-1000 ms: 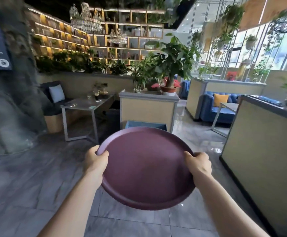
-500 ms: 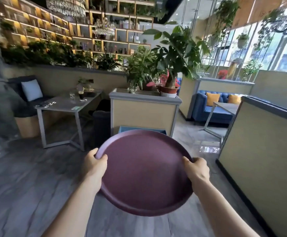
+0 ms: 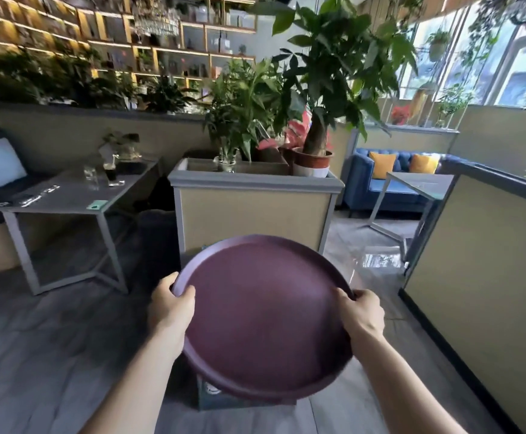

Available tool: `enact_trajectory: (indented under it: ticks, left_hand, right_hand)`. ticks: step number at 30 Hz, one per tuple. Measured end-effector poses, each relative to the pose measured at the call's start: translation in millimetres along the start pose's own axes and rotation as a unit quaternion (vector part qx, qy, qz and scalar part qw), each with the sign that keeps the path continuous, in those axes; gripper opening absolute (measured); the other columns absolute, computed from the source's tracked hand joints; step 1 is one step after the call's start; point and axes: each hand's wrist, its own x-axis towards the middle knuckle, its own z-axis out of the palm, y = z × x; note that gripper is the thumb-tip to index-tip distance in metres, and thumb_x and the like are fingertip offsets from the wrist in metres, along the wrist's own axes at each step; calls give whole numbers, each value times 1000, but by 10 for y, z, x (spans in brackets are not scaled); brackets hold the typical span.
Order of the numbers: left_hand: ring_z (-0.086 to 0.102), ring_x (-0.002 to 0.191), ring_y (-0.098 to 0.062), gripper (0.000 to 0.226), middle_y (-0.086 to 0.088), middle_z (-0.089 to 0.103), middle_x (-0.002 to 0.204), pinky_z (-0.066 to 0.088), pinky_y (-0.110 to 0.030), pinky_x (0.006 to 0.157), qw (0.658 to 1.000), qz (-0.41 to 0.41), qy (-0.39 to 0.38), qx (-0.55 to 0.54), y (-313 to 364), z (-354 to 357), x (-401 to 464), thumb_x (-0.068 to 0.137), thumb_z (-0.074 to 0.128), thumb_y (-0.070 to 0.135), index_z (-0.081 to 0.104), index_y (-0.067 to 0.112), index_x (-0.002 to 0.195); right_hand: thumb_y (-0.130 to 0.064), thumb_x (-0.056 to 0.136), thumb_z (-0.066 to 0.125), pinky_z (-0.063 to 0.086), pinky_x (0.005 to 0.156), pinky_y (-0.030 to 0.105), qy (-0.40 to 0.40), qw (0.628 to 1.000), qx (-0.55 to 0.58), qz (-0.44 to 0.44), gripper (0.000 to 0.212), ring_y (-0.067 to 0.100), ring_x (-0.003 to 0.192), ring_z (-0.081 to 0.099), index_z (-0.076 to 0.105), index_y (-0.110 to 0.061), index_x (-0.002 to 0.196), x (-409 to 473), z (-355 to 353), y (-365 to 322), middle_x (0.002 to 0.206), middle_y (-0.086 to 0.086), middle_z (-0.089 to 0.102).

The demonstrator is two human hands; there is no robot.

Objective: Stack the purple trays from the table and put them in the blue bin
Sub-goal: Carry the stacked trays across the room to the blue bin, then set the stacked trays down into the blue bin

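A round purple tray (image 3: 264,317) fills the lower middle of the head view, tilted with its far rim raised. My left hand (image 3: 170,308) grips its left rim and my right hand (image 3: 363,317) grips its right rim. Whether more trays are stacked under it I cannot tell. The blue bin (image 3: 221,397) stands on the floor directly beneath the tray. Only a strip of the bin's front wall, with a white mark, shows below the tray's near rim; the tray hides everything else.
A beige planter box (image 3: 255,211) with potted plants stands just behind the tray. A grey table (image 3: 67,198) with glasses is at the left, a beige partition (image 3: 480,292) at the right, a blue sofa (image 3: 390,180) beyond. Grey floor lies on both sides.
I have walked closer to the planter box and the bin. The tray, still held in both hands, now hangs right over the bin and hides almost all of it.
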Motion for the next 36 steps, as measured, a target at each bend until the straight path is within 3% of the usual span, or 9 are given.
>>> enact_trajectory:
  ticks: [3, 7, 11, 15, 17, 20, 27, 36]
  left_hand:
    - [62, 94, -26, 50, 0, 65, 114, 47, -34, 84, 1000, -2, 4, 7, -54, 509, 523, 87, 59, 16, 55, 24, 136]
    - [63, 103, -29, 48, -2, 64, 126, 51, -40, 90, 999, -6, 25, 32, -126, 1206, 1211, 88, 59, 16, 55, 29, 134]
    - [66, 98, -30, 42, -4, 69, 118, 55, -43, 86, 997, -4, 46, 57, -224, 1805, 1812, 89, 60, 17, 57, 35, 127]
    - [65, 101, -35, 44, -8, 67, 117, 53, -44, 87, 992, -24, 67, 103, -417, 2196, 2249, 90, 61, 18, 54, 27, 133]
    - [64, 105, -37, 41, -11, 68, 120, 52, -45, 88, 988, -32, 71, 132, -563, 2321, 2442, 89, 63, 21, 58, 20, 130]
    - [66, 94, -40, 22, -16, 72, 103, 51, -41, 77, 980, -53, 68, 181, -791, 2489, 2720, 88, 64, 21, 67, 13, 108]
    - [68, 101, -40, 36, -16, 75, 109, 51, -41, 82, 966, -99, 27, 236, -1568, 2659, 3147, 83, 73, 17, 69, 12, 119]
    - [70, 96, -36, 29, -9, 78, 100, 51, -40, 79, 945, -132, 39, 298, -2223, 2803, 3428, 80, 75, 20, 73, 20, 108]
  right_hand:
    - [-40, 79, 61, 50, 85, 39, 4, 1000, 3, 5, 39, 40, 90, 65, 70, -6, 96, 660, 388, -110, 92, 18, 71]
    - [-39, 82, 60, 49, 86, 39, -2, 1000, 0, 20, 37, 40, 97, 65, 69, -11, 104, 1578, 892, -281, 100, 18, 71]
    - [-37, 83, 61, 49, 88, 39, -9, 999, -10, 35, 37, 37, 101, 65, 66, -12, 110, 2361, 1329, -466, 107, 17, 71]
    - [-34, 85, 63, 47, 89, 38, -13, 998, -45, 53, 34, 36, 106, 63, 65, -13, 112, 2916, 1659, -507, 109, 16, 71]
    - [-33, 85, 64, 47, 90, 38, -25, 996, -62, 57, 33, 36, 108, 63, 66, -12, 111, 3106, 1827, -461, 109, 15, 72]
    - [-30, 83, 67, 49, 91, 39, -36, 993, -93, 57, 30, 36, 108, 63, 67, -13, 107, 3337, 2112, -309, 107, 13, 73]
    - [-19, 81, 67, 50, 89, 39, -29, 981, -167, 97, 22, 36, 104, 64, 70, -17, 103, 3602, 2681, 226, 106, 10, 75]
    - [-18, 82, 72, 50, 91, 41, -18, 977, -192, 88, 17, 37, 101, 67, 74, -16, 99, 3801, 3284, 742, 97, 10, 78]
